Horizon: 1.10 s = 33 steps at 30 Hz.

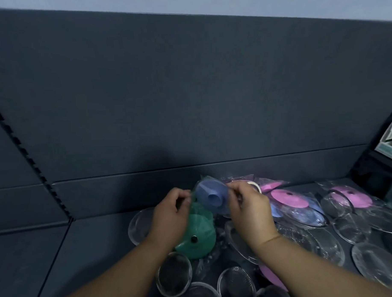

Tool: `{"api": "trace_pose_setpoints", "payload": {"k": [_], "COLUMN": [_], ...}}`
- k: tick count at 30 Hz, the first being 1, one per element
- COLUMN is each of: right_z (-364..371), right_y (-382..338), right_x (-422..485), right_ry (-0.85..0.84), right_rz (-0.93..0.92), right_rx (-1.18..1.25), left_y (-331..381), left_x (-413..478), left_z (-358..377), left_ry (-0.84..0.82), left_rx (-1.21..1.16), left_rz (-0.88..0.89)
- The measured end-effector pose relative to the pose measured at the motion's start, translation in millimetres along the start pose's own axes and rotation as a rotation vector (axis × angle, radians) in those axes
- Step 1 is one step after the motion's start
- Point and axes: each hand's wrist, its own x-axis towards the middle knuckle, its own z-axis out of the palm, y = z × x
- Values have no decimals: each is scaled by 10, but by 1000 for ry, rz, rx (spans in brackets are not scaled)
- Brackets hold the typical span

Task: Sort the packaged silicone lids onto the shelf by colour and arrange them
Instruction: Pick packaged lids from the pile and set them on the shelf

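Observation:
A blue silicone lid [211,195] in a clear wrapper is held up between both hands above the dark shelf [100,240]. My left hand [170,216] pinches the wrapper's left edge. My right hand [250,206] pinches its right edge. Directly below lies a green packaged lid [200,234], partly hidden by my left hand. Pink packaged lids [288,197] [351,196] lie to the right, with another blue lid [276,211] tucked under them. A further pink lid [270,274] shows under my right forearm.
Several clear glass-like round lids [174,274] cover the shelf's front and right side. The shelf's dark back panel [188,93] rises behind. A slotted upright [31,163] runs along the left. Boxed goods [390,139] sit on the neighbouring shelf at right.

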Motion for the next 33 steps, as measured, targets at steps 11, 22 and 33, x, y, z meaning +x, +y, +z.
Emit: {"api": "trace_pose_setpoints", "payload": {"k": [11, 22, 33], "right_z": [-183, -108, -134], "right_y": [-202, 52, 398], "right_x": [261, -25, 12], "right_ry": [260, -188, -543], "right_rz": [234, 143, 28], "right_rx": [330, 58, 61], "left_y": [429, 80, 182], "left_x": [154, -250, -640], "left_z": [-195, -58, 141], "left_ry": [353, 213, 169], "left_rx": [-119, 136, 95], "left_rz": [125, -275, -430]}}
